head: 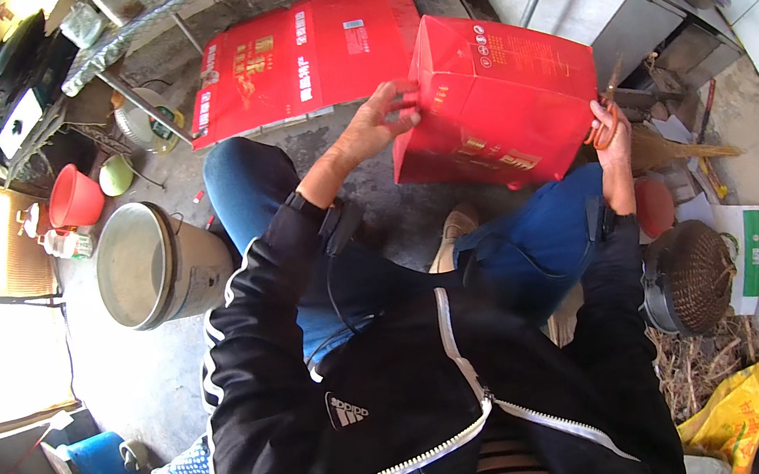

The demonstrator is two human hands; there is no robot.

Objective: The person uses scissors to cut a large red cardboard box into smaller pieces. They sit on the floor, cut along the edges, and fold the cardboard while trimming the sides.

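A red cardboard box (508,100) with gold and white printing is tilted in front of me, its lower right part close above my right knee. My left hand (383,118) is at the box's left end, fingers apart and bent, with the tips at its edge; a firm grip does not show. Orange-handled scissors (606,128) are in my right hand (612,133), blades pointing up and away. That same hand lies against the box's right side. Beyond my knees, a flattened red cardboard sheet (346,45) with printing leans under a shelf.
A large plastic bucket (201,261) stands left of my left knee, with a red basin (74,196) behind it. On the right are a straw broom (676,146), a woven basket (699,276) and dry twigs (706,362). Metal legs (143,107) hold up the shelf ahead.
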